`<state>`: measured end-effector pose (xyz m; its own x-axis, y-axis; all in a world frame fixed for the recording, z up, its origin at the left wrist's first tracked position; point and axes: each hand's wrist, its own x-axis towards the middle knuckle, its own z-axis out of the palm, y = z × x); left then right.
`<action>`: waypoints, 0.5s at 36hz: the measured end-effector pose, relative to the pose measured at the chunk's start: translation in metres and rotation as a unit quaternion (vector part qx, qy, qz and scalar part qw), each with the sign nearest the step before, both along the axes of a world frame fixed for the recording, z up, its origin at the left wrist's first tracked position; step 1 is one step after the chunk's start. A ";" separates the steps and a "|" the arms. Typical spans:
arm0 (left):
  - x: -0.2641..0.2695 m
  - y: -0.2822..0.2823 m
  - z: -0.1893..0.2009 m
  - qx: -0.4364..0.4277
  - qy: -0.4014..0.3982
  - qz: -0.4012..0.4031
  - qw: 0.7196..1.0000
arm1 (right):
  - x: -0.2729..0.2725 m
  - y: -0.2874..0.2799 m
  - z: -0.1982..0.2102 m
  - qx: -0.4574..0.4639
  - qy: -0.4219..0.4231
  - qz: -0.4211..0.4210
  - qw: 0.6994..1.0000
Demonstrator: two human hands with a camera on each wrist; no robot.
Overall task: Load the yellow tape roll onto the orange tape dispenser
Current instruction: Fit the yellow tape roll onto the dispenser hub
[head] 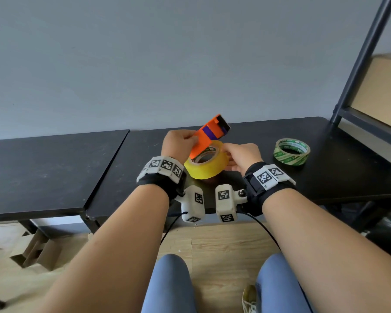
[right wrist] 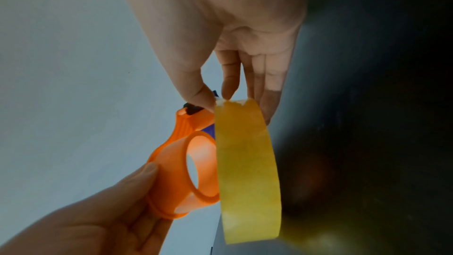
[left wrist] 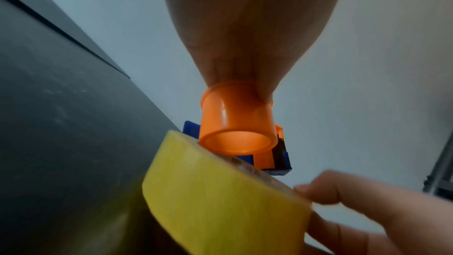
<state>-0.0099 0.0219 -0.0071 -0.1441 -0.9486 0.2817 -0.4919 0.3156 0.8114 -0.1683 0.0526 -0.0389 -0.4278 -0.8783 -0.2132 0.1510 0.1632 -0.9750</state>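
My left hand grips the orange tape dispenser and holds it tilted above the black table. Its orange hub points at the hole of the yellow tape roll and touches the roll's upper edge. The roll is held by my right hand, thumb and fingers pinching its far rim. In the right wrist view the left hand's fingers wrap the dispenser's ring beside the roll. A blue and black cutter part sits at the dispenser's far end.
A green tape roll lies on the table to the right. A dark metal shelf frame with a cardboard box stands at the right. A second black table adjoins on the left. My knees are below the table's front edge.
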 end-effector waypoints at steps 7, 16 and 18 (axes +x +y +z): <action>0.009 -0.013 0.012 0.011 0.075 0.049 0.996 | -0.002 0.002 0.003 -0.012 0.050 -0.015 0.999; 0.016 -0.022 0.020 -0.020 0.063 0.102 0.993 | -0.006 0.004 0.019 -0.067 0.111 0.001 0.992; 0.017 -0.025 0.021 -0.023 0.064 0.107 0.992 | -0.007 0.004 0.023 -0.087 0.093 -0.003 0.992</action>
